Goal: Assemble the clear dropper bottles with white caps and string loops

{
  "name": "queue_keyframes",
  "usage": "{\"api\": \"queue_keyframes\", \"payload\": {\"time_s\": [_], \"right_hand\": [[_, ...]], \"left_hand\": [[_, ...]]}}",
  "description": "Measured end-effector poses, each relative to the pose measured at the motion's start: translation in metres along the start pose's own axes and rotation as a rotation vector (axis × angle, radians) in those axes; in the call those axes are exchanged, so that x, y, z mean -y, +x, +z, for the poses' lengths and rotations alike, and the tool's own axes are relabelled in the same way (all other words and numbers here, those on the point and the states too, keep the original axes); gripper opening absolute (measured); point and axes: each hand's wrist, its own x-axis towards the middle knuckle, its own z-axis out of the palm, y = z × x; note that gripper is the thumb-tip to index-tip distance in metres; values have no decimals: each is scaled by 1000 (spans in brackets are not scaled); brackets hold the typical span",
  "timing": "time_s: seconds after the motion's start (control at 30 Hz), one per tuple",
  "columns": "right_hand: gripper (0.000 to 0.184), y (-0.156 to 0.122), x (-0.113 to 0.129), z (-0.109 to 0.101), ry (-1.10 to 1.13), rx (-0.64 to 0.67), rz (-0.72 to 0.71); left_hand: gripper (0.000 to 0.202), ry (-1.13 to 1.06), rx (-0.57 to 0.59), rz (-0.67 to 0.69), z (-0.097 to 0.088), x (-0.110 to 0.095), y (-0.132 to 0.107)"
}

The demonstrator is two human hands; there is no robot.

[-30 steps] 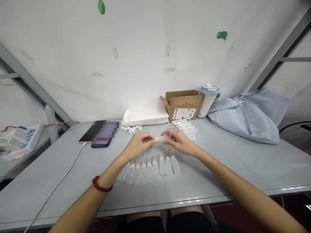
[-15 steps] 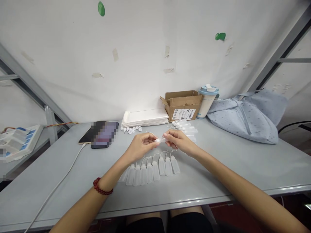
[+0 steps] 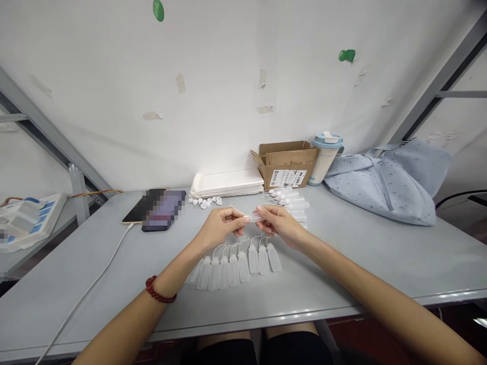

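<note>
Between my two hands is a small translucent plastic squeeze bottle (image 3: 255, 217), held level above the table. My left hand (image 3: 224, 223) pinches its white cap end, which the fingers mostly cover. The body of the bottle is gripped by the fingertips of my right hand (image 3: 276, 223). Just below lies a row of several similar bottles (image 3: 234, 269), each with a thin bent tube at its top. More bottles (image 3: 297, 204) lie behind my right hand. Several small white caps (image 3: 205, 203) are gathered beyond my left hand.
Two phones (image 3: 164, 210) lie at the left, one with a white cable (image 3: 95, 284). At the back stand a stack of white envelopes (image 3: 228, 183), an open cardboard box (image 3: 287, 165) and a lidded cup (image 3: 323, 159). A blue cloth bag (image 3: 380, 187) rests at the right.
My left fingers have shifted on the cap end and now cover more of it. Both hands stay in nearly the same place, and the bottles on the table have not moved.
</note>
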Motion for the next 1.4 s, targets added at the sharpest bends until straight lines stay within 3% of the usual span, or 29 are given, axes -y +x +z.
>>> {"api": "queue_keyframes", "payload": {"time_s": [0.53,0.8,1.0,1.13,1.27,1.4], "right_hand": [[49,0,-1,-1,90,-8,201],[49,0,0,1,52,-8,160],[49,0,0,2,-63,-1,71],[49,0,-1,1,-94,-20,60],[50,1,-3,0,-91,-36,103],[50,2,-2,-2,-79,-41,117]], "left_hand": [[21,12,-84,121,2,7,2],[28,13,-60,39,0,5,1],[41,-13,73,-79,-4,7,2],[29,104,7,33,-1,6,0],[14,274,-119,227,3,10,-1],[8,317,-134,304,5,11,-2]]}}
